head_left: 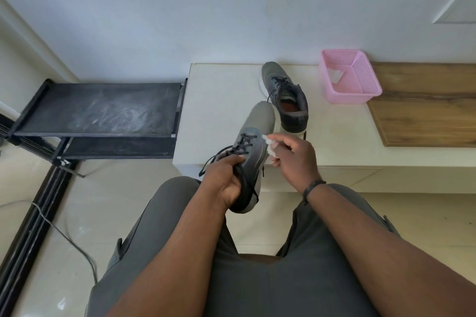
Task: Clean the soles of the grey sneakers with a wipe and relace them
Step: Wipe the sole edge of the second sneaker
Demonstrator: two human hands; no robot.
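Note:
My left hand (226,183) grips a grey sneaker (257,134) by its heel and collar, toe pointing away, held in the air above my knees. The sneaker's black laces are threaded and their ends hang loose to the left. My right hand (293,157) pinches a crumpled white wipe (270,145) against the right side of this sneaker near its white sole edge. The second grey sneaker (286,95) stands upright on the low white bench (221,100), laced, with its opening facing me.
A pink mesh basket (360,90) with a white tissue inside sits on the bench to the right, next to a wooden panel (427,105). A black shoe rack (98,108) stands left of the bench. A cable lies on the tiled floor at the left.

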